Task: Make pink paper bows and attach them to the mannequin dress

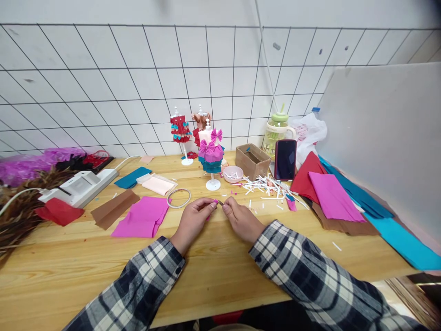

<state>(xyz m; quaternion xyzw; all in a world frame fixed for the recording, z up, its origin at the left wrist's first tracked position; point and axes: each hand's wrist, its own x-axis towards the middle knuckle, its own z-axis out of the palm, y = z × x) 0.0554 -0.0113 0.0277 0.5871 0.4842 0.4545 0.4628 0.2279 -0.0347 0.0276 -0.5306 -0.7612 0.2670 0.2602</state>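
Observation:
My left hand (198,216) is closed in a pinch on a small piece of magenta crepe paper (216,201). My right hand (240,217) is closed around a small, dark, thin metal tool (221,202), its tip meeting the paper; the rest of the tool is hidden by my fingers. Behind both hands a small dress stand (212,185) wears a magenta and teal paper dress (211,154) with bows. To the left of my left hand lie a ring-shaped band (178,198) and a folded magenta crepe sheet (142,217).
Paper strips (270,186) lie scattered by a pink bowl (233,174), a cardboard box (252,161) and a propped phone (285,159). Crepe sheets (336,197) pile up at right. A power strip (81,186) lies at left. Two more dressed stands (179,131) are at the back.

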